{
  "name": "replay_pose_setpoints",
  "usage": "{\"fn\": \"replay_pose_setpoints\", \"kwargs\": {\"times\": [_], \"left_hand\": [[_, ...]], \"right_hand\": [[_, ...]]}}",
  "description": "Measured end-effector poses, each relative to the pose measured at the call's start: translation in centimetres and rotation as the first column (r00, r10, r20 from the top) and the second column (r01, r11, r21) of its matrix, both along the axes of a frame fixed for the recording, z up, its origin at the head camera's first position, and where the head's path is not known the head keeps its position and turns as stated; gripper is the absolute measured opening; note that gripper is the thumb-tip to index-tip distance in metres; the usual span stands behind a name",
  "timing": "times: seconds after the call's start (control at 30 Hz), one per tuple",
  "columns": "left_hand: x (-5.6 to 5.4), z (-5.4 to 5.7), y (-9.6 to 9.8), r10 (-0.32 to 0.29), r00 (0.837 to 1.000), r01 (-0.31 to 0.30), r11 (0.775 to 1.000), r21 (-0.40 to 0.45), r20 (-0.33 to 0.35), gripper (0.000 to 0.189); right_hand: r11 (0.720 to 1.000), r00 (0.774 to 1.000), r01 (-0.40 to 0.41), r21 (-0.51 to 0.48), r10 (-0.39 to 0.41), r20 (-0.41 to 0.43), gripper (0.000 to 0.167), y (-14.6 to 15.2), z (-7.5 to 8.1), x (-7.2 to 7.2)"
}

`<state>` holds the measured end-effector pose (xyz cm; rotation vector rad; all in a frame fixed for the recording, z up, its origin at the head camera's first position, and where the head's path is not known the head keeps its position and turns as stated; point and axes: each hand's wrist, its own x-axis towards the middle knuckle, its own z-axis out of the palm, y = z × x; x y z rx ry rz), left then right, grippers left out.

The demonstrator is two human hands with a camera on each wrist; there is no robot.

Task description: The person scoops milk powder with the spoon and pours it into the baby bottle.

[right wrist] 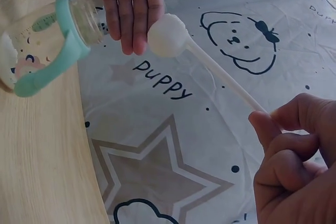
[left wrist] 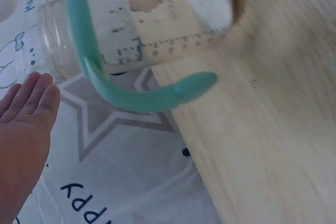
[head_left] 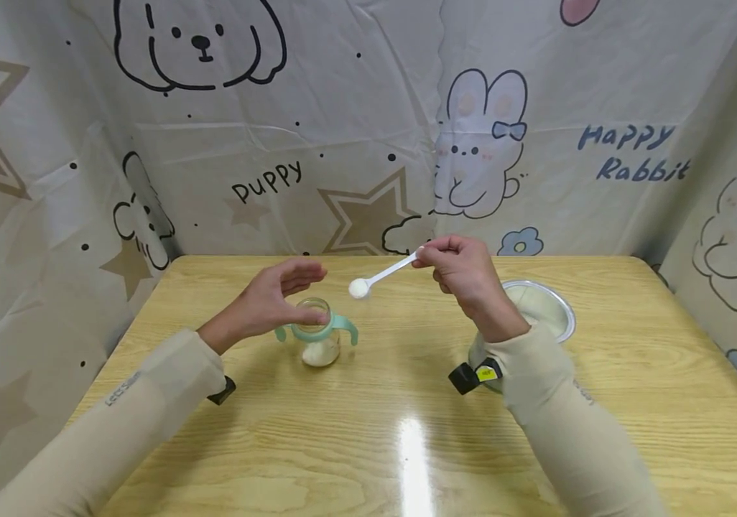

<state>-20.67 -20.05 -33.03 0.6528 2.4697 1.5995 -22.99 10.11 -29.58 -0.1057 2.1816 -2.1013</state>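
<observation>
A clear baby bottle [head_left: 322, 353] with mint-green handles [left wrist: 152, 98] stands upright and uncapped on the table, white powder in its bottom. Behind the bottle's open mouth, my left hand [head_left: 271, 296] hovers with fingers extended; in the head view the thumb passes across the rim, and contact cannot be told. With thumb and fingers my right hand [head_left: 468, 276] pinches the handle end of a white measuring scoop [right wrist: 223, 74]. The scoop's bowl [head_left: 359, 289], heaped with white powder, is in the air to the right of the bottle, apart from it.
An open can of white powder with a silver rim [head_left: 569, 319] stands at the right, partly hidden by my right forearm. The wood-grain table [head_left: 317, 445] ends at a printed cloth backdrop [head_left: 368, 143], with more cloth at both sides.
</observation>
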Motion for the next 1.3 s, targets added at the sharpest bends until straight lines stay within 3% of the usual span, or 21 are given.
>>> {"fn": "replay_pose_setpoints", "kwargs": {"times": [0.3,0.67,0.93,1.3], "left_hand": [[0.3,-1.0,-0.9,0.020,1.000,-0.021,0.998,-0.061,-0.016,0.078],[0.6,-3.1,-1.2,0.046,0.999,-0.046,0.996,-0.076,0.003,0.081],[0.3,-4.4,-1.2,0.060,0.998,-0.062,0.995,-0.078,-0.022,0.075],[0.4,-4.7,-1.0,0.075,0.996,-0.079,0.992,-0.094,-0.041,0.072]], "right_hand": [[1.000,1.000,0.009,-0.019,-0.009,0.012,0.010,-1.7,-0.5,-0.1],[1.000,1.000,0.003,-0.019,-0.003,0.012,0.012,-3.6,-1.2,0.2],[0.999,1.000,0.002,-0.037,-0.002,0.001,0.010,-4.9,-1.8,0.4],[1.000,1.000,0.011,0.025,-0.010,-0.022,0.008,-6.5,-2.9,0.6]]}}
